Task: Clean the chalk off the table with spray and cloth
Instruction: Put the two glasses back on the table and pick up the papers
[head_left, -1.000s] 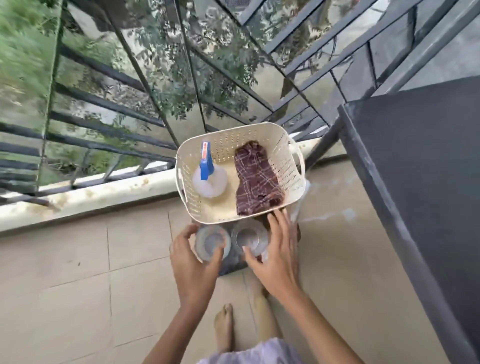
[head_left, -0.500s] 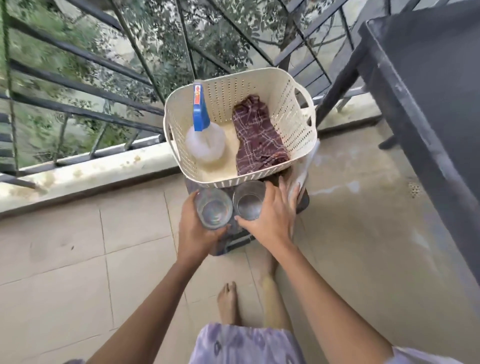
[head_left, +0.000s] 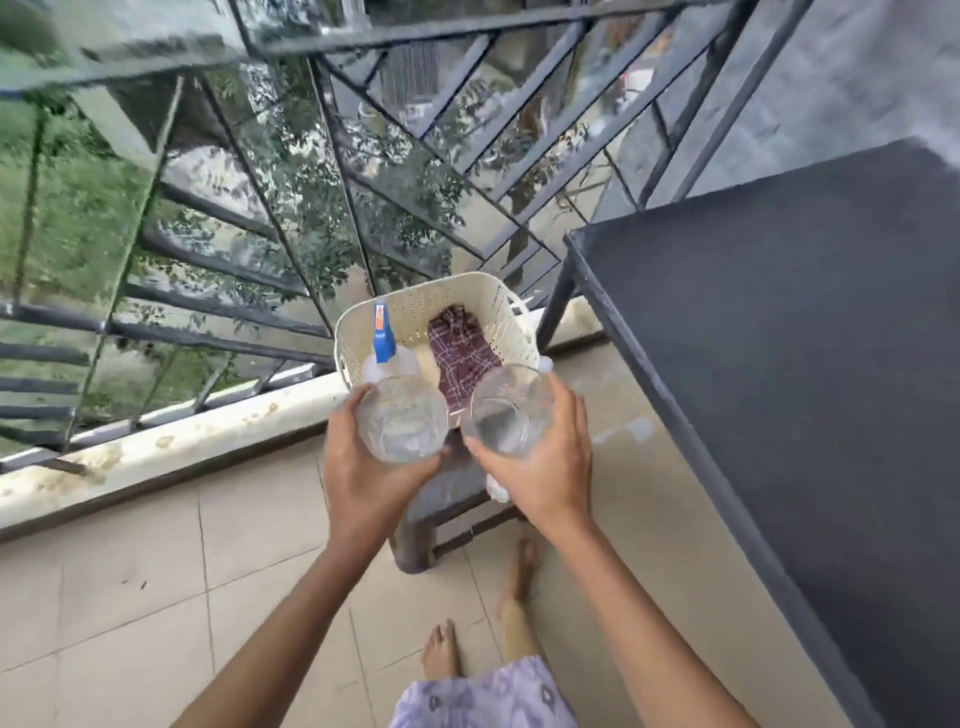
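My left hand (head_left: 363, 478) grips a clear drinking glass (head_left: 402, 418), and my right hand (head_left: 545, 467) grips a second clear glass (head_left: 511, 410). Both glasses hang in the air above a dark stool (head_left: 441, 512). Behind them a cream perforated basket (head_left: 457, 299) holds a spray bottle with a blue trigger (head_left: 383, 335) and a maroon checked cloth (head_left: 460, 351). The dark grey table (head_left: 779, 332) stands to the right; no chalk marks show on the part I see.
A metal balcony railing (head_left: 260, 291) and a pale concrete kerb (head_left: 156, 452) run behind the basket. Beige floor tiles (head_left: 130, 597) spread to the left. My bare feet (head_left: 441, 649) stand near the stool. Something white (head_left: 498, 488) lies on the stool's right edge.
Both hands closed round the two glasses on the stool and lifted them up toward me. The view pulled back and swung, bringing more of the table top into sight.
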